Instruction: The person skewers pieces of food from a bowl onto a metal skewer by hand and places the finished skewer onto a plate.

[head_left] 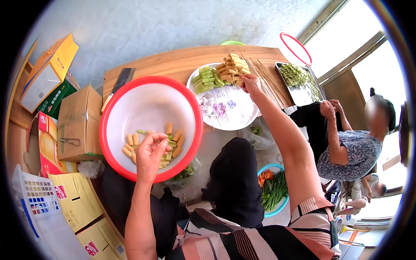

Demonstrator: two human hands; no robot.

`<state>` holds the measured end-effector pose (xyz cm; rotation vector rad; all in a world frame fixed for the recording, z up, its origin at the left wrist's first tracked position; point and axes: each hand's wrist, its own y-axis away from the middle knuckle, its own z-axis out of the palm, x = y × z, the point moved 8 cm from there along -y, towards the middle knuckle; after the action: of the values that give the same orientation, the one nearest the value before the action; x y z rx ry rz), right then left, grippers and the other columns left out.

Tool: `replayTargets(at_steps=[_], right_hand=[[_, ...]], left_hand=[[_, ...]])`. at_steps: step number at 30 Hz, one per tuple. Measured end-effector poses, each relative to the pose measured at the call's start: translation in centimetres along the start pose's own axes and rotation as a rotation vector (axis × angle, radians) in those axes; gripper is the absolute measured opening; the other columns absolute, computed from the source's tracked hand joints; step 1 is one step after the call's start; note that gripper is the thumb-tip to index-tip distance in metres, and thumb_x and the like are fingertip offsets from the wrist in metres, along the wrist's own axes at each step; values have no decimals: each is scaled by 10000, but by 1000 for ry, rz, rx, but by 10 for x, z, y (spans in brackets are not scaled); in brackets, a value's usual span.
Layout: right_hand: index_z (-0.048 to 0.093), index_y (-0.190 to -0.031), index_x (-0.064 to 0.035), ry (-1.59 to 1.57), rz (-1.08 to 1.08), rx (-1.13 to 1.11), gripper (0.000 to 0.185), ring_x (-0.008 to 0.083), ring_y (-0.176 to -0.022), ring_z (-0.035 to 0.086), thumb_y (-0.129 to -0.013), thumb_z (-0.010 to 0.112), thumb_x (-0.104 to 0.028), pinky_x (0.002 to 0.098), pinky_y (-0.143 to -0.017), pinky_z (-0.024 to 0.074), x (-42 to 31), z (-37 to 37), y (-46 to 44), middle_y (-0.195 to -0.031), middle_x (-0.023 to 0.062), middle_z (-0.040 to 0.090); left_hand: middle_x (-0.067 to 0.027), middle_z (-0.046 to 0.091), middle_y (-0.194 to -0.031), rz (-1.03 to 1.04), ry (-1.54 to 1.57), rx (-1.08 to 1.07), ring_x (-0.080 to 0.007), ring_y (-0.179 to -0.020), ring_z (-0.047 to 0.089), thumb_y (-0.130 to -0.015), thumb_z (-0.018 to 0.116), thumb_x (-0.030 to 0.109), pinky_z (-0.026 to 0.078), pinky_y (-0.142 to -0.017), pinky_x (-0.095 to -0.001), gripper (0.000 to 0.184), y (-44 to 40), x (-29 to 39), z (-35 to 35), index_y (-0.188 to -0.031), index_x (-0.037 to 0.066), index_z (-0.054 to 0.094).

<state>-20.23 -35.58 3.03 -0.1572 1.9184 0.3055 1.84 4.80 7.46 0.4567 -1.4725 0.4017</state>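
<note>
My left hand [151,152] is over the white basin [149,108] with a red rim, fingers curled and thumb near the fingertips. Whatever it may hold is hidden. Tan cylindrical rolls [177,151] and some green cut pieces lie in the basin around it. My right hand [252,83] reaches to the right edge of a white flowered plate [229,119], its fingers pinched together beside a stack of tan rolls [234,65]. What it grips is too small to make out. Green stalk pieces [206,80] sit left of the stack, and thin sticks cross the plate.
A cleaver [123,80] lies behind the basin on the wooden table [173,58]. Bamboo skewers [271,82] and a tray [303,93] of chopped greens are at right. A blue bowl [272,212] holds vegetables. Another person [353,151] sits at right; cardboard boxes [80,123] stand left.
</note>
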Motion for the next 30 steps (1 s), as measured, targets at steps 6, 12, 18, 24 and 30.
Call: replayTargets(at_steps=[6,12,18,24,30], right_hand=[[607,-950,-9,130,17,-7,161,115,-432,508,-866,551,-135,230,-389,365,0,-10,17,-658,80,590],[601,-1032,3,405,-319,-61,243,100,-576,603,-864,554,-166,237,-484,429,-4,-47,60,-798,48,641],[630,-998,-47,156,14,52,209,85,-571,593,-896,518,-191,218,-484,403,53,-120,125,-794,23,642],[645,-920,-72,-4,307,127,157,106,-506,577,-872,565,-198,237,-424,377,207,-165,138,-731,38,656],[594,-973,-69,-294,512,115,169,135,-533,595,-885,599,-213,251,-415,377,229,-122,141,-785,57,663]], left_hand=[[-41,632,-867,12,-12,10,-102,-743,631,-914,574,120,487,-647,-227,164,0,-1,0,-1014,-9,593],[-36,627,-860,32,-55,-21,-99,-726,626,-909,572,101,481,-635,-227,147,1,-10,4,-1009,-5,595],[-15,622,-855,33,-68,4,-82,-719,615,-908,567,88,471,-616,-205,113,4,-20,3,-993,23,603],[-10,625,-858,32,-171,-10,-74,-721,609,-908,572,110,475,-626,-205,123,6,-27,2,-996,31,603],[-10,625,-852,6,-206,-3,-76,-719,610,-902,576,115,477,-631,-210,124,1,-33,8,-988,29,602]])
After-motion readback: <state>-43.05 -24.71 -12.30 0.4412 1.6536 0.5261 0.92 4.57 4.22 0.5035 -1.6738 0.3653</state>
